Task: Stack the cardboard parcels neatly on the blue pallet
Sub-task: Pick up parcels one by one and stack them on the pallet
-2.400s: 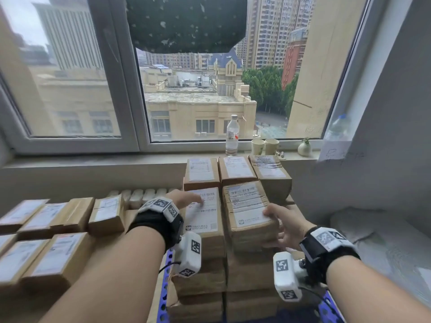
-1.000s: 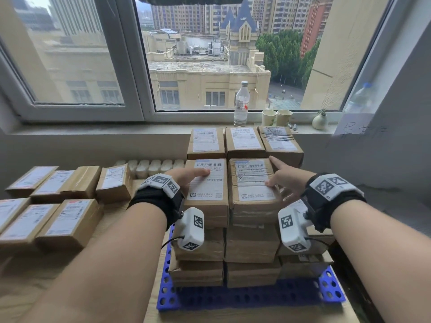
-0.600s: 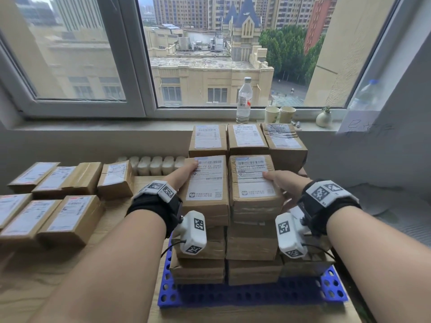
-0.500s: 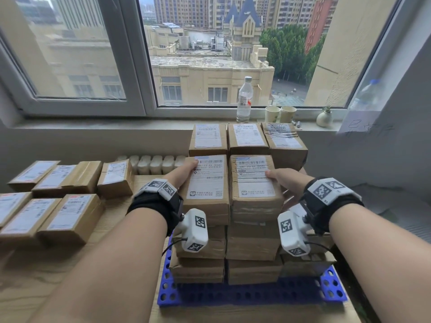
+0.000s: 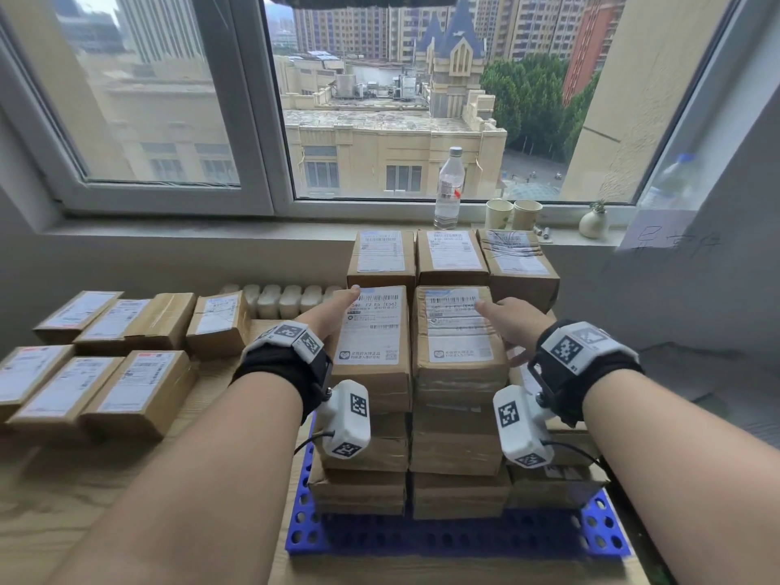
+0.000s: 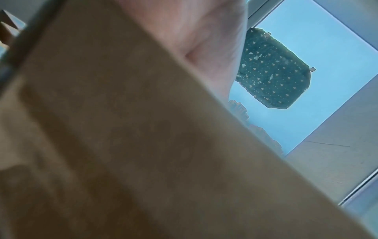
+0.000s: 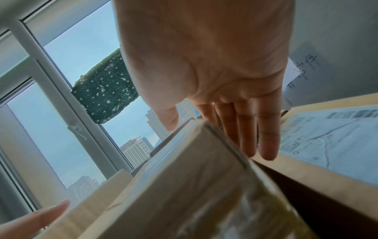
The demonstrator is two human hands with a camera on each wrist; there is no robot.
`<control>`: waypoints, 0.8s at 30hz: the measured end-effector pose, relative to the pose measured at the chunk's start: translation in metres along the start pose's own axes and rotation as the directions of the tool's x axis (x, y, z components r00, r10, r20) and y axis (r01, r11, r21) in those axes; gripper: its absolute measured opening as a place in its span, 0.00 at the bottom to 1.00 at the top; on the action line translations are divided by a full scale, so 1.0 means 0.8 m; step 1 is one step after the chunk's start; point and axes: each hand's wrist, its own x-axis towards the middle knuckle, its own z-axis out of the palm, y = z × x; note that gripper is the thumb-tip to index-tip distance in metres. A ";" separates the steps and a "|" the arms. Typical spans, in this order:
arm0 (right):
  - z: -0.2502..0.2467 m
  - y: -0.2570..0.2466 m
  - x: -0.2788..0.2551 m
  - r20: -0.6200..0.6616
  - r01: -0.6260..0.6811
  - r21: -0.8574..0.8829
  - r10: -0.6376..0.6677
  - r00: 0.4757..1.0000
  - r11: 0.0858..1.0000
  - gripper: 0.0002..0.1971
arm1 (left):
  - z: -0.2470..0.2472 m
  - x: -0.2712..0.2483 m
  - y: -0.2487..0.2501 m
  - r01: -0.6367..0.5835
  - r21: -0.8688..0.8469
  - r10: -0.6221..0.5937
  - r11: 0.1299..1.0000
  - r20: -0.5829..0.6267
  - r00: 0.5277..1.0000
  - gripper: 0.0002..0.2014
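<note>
Brown cardboard parcels with white labels stand in stacked columns on the blue pallet point(image 5: 422, 538). My left hand point(image 5: 337, 308) lies flat against the left side of the top front-left parcel point(image 5: 373, 331), thumb along its top edge. My right hand point(image 5: 504, 318) presses the right side of the neighbouring top parcel point(image 5: 458, 331), thumb on the label. The right wrist view shows my right hand point(image 7: 225, 97) with its fingers point(image 7: 266, 137) straight down that parcel's point(image 7: 194, 194) side. In the left wrist view, cardboard point(image 6: 143, 145) fills most of the frame under my palm point(image 6: 194, 32).
Several loose parcels point(image 5: 139, 390) lie on the wooden table to the left. Three parcels point(image 5: 451, 255) top the back row. A lower stack point(image 5: 561, 449) stands front right. A bottle point(image 5: 449, 187), cups point(image 5: 513, 213) and a small vase point(image 5: 593, 221) sit on the windowsill. A grey wall closes the right.
My view has pulled back, bringing the pallet into sight. Both hands stay at the outer sides of the two top front parcels; the right thumb has shifted onto the label.
</note>
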 end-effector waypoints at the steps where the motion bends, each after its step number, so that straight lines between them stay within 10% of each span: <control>1: 0.000 0.000 0.002 -0.011 0.019 -0.006 -0.019 1.000 1.000 0.34 | -0.001 -0.007 0.002 -0.011 0.064 0.014 0.998 -0.037 0.999 0.31; 9: 0.002 0.007 -0.011 -0.031 0.214 -0.209 -0.225 0.974 0.954 0.47 | 0.007 -0.049 0.001 0.031 0.147 -0.020 0.989 -0.075 0.997 0.28; 17: 0.012 -0.018 0.006 -0.050 0.316 -0.448 -0.377 0.925 0.836 0.39 | -0.002 -0.034 -0.013 0.046 0.077 -0.043 0.996 -0.042 0.998 0.26; 24: 0.023 -0.049 0.023 0.084 0.277 -0.531 -0.275 0.958 0.801 0.46 | -0.005 -0.013 -0.022 0.065 0.079 -0.062 0.995 -0.032 0.998 0.26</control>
